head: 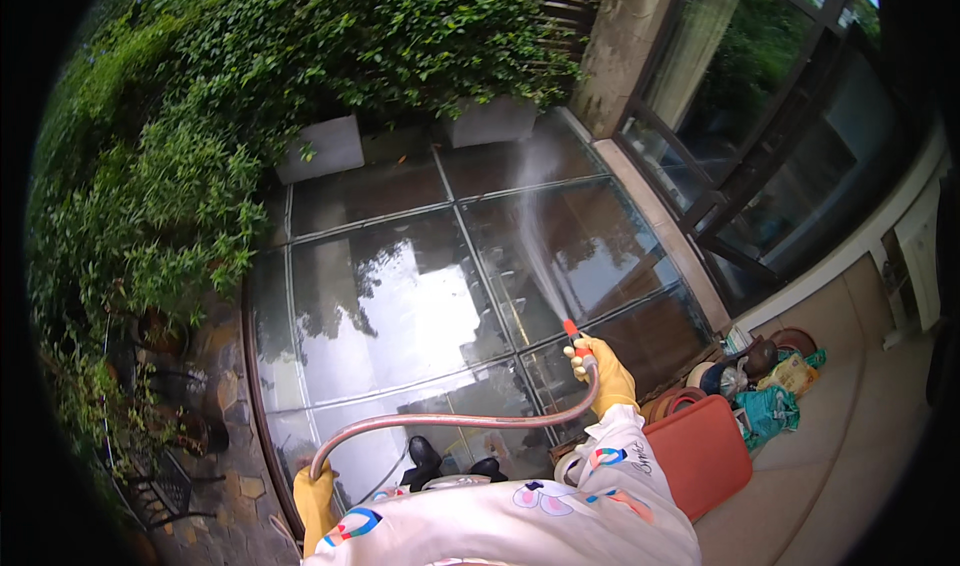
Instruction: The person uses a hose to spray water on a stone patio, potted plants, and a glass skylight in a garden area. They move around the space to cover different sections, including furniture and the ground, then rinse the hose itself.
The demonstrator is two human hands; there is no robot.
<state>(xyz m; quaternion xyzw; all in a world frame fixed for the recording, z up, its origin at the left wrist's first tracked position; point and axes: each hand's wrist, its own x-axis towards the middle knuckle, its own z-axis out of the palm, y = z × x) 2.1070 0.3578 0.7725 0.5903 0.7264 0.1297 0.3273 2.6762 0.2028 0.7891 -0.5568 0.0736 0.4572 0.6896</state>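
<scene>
My right hand (602,373), in a yellow rubber glove, grips a red and black hose nozzle (574,333) at the lower right of centre. A spray of water (534,243) leaves the nozzle towards the far side of the wet glass-panelled floor (390,303). From the nozzle a reddish-brown garden hose (450,420) bends across in front of me to the lower left. There my left hand (315,495), gloved in yellow too, is closed around it. My black boots (424,457) stand on the glass, which mirrors sky and plants.
Dense green shrubs (360,40) and pale rectangular planters (322,148) line the far side. Glass doors (735,93) stand at right. A red plastic lid or tray (699,457), pots and green bags (766,414) lie at lower right. Stone paving (232,483) and a black metal chair (169,483) are at left.
</scene>
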